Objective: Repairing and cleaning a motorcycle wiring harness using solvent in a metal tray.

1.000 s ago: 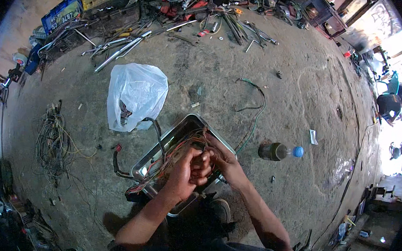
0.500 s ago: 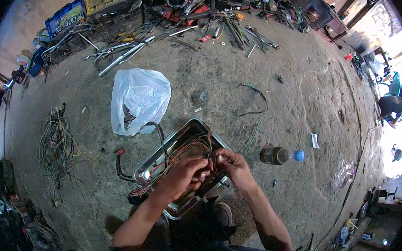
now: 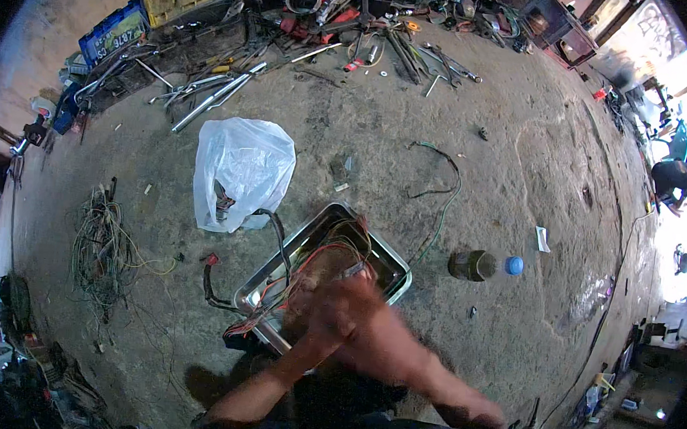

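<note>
Working blurred hands (image 3: 343, 308) among wires (image 3: 319, 257), metal tray (image 3: 400, 272)

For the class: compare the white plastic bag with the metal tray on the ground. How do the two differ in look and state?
The plastic bag is soft, crumpled and translucent white; the metal tray is rigid, rectangular and shiny. The bag sits apart from the person, while the blurred hands work right over the tray. The bag is gathered around its contents, while the tray is open-topped, with red and dark wires spilling over its rim. Both rest on the dirt floor.
</note>
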A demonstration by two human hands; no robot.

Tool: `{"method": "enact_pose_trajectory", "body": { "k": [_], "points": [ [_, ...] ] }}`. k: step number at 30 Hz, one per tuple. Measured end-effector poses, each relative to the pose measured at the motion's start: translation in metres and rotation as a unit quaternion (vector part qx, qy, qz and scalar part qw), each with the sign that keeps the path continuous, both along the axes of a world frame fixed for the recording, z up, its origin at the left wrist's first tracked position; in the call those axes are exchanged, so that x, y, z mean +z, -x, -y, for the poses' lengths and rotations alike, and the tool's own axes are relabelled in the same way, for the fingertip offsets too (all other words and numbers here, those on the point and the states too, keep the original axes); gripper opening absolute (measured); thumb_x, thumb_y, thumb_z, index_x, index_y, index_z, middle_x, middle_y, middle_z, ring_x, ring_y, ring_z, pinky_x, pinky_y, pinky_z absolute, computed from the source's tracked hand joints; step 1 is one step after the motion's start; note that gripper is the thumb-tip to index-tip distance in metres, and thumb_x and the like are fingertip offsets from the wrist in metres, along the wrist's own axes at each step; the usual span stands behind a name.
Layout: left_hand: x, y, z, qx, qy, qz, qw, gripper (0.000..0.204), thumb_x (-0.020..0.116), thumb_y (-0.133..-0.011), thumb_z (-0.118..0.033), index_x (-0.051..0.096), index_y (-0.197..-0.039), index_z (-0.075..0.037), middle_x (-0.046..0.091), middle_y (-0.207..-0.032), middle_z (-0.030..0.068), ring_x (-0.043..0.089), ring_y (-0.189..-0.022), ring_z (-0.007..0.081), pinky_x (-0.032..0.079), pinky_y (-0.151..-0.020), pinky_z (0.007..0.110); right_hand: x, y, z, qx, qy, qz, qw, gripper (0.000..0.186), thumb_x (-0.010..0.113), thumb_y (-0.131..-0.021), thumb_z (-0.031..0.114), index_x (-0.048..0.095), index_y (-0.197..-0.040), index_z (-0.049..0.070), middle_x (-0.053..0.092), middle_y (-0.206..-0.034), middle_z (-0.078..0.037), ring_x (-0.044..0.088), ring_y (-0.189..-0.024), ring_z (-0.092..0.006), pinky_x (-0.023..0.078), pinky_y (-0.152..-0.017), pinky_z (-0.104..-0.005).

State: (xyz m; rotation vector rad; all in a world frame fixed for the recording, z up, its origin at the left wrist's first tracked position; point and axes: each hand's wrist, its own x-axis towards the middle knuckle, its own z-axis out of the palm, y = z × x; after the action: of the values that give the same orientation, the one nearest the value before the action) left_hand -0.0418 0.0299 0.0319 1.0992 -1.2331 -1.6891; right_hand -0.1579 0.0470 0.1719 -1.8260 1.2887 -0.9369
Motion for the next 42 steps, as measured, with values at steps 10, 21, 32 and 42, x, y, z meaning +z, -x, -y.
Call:
{"method": "enact_pose_trajectory", "body": {
  "k": [10, 21, 32, 42],
  "points": [
    [0.060, -0.009, 0.017, -0.001, -0.245, -0.057, 0.968, 0.026, 0.055, -0.111, -0.031, 0.065, -0.101, -0.010, 0.046, -0.075, -0.0066, 0.041, -0.064, 0.0031, 0.037, -0.058, 0.024, -0.079, 0.051, 0.014, -0.212, -0.122, 0.271, 0.931, 0.019, 0.061, -0.101, 0.004, 0.070, -0.117, -0.004, 0.072, -0.109, -0.007, 0.070, -0.094, -0.0164, 0.054, -0.087, -0.0304],
    [0.079, -0.024, 0.043, -0.175, -0.465, -0.312, 0.810, 0.024, 0.059, -0.107, -0.031, 0.060, -0.107, -0.007, 0.033, -0.072, -0.0073, 0.033, -0.060, 0.0041, 0.026, -0.048, 0.021, -0.144, 0.048, 0.000, -0.003, -0.351, 0.600, 0.719, 0.015, 0.059, -0.110, 0.013, 0.061, -0.123, 0.007, 0.066, -0.106, 0.002, 0.066, -0.101, -0.0110, 0.055, -0.090, -0.0283],
    [0.059, -0.037, 0.051, -0.102, -0.210, 0.049, 0.971, 0.033, 0.055, -0.112, -0.034, 0.066, -0.104, -0.004, 0.054, -0.075, -0.0019, 0.048, -0.061, 0.0064, 0.040, -0.055, 0.025, -0.116, 0.056, -0.016, -0.226, -0.185, 0.311, 0.904, 0.025, 0.065, -0.109, 0.024, 0.069, -0.099, 0.002, 0.061, -0.082, 0.005, 0.050, -0.075, -0.0065, 0.041, -0.068, -0.0245],
    [0.032, -0.006, -0.003, -0.055, 0.078, 0.038, 0.995, 0.026, 0.055, -0.111, -0.024, 0.065, -0.123, -0.003, 0.072, -0.110, 0.0153, 0.072, -0.095, 0.0292, 0.055, -0.084, 0.044, -0.021, 0.022, -0.011, -0.168, -0.167, 0.171, 0.956, 0.023, 0.075, -0.097, 0.015, 0.072, -0.114, 0.000, 0.074, -0.093, -0.018, 0.070, -0.080, -0.0206, 0.056, -0.077, -0.0396]
  ]
}}
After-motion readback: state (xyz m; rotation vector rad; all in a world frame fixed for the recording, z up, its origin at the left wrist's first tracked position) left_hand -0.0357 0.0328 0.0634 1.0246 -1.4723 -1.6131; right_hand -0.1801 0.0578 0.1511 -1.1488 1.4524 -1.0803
